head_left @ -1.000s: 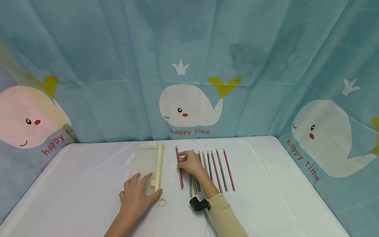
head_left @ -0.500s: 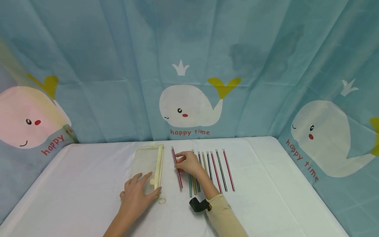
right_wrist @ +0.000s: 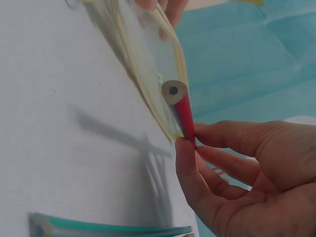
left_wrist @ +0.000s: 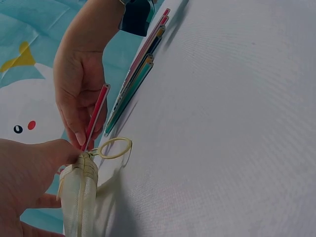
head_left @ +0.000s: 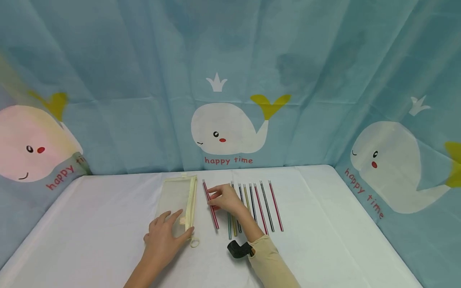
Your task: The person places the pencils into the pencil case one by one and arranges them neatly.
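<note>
A pale yellow zip pouch (head_left: pixel 175 191) with a see-through mesh face lies left of centre in the head view. My left hand (head_left: pixel 163 239) holds its near end, the thumb at the zipper edge and the other fingers spread over the mesh. A yellow ring (left_wrist: pixel 116 148) hangs from the zipper end in the left wrist view. My right hand (head_left: pixel 230 201) pinches a red pencil (head_left: pixel 213 216) between thumb and fingertips, just right of the pouch. In the right wrist view, the pencil's flat unsharpened end (right_wrist: pixel 174 92) faces the camera, and the pouch's zipper edges stand apart behind it.
Several unsharpened pencils lie side by side on the white tablecloth (head_left: pixel 324 224), among them a green one (head_left: pixel 229 230) and a red one (head_left: pixel 275 206) at the far right. Behind the table hangs a blue whale-print curtain (head_left: pixel 144 132). A black device (head_left: pixel 238 249) is at my right wrist.
My right hand has moved left with the red pencil, away from the row and nearer the pouch. The pencil now leans more. My left hand stays on the pouch.
</note>
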{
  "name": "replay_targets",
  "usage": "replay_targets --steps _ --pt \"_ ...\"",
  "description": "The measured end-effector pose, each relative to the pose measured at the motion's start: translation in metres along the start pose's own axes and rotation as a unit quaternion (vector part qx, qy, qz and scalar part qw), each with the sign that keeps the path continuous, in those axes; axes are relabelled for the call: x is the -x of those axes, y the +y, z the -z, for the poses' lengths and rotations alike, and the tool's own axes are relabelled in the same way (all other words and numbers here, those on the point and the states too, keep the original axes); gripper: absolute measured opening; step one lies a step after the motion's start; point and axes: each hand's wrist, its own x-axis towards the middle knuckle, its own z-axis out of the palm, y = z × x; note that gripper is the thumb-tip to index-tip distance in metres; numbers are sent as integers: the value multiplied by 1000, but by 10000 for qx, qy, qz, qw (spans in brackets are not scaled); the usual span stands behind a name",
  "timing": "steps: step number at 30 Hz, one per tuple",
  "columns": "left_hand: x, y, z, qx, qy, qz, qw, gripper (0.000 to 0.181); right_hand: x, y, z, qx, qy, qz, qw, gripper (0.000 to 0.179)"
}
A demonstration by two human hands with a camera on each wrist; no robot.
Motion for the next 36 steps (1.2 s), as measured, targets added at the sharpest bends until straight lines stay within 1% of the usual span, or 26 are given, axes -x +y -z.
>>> replay_targets --steps 9,17,23,29,32,36 --pt "1 1 2 33 -1 -40 10000 64 0 -4 -4 116 -59 145 9998 35" --pt "0 0 2 61 -14 -38 10000 65 -3 -5 -11 9 -161 76 9998 35" --pt "1 -1 1 49 -33 -56 10000 65 -4 -2 -17 147 -130 66 9998 32" --pt "2 -2 0 46 4 -65 10000 64 -9 -1 -22 314 -120 163 9993 32" --pt "2 -2 -1 32 7 -49 10000 64 -10 -3 -25 323 -140 216 9991 32" --pt "1 -2 -1 23 -25 -35 10000 64 -12 -7 -27 246 -167 169 9994 34"
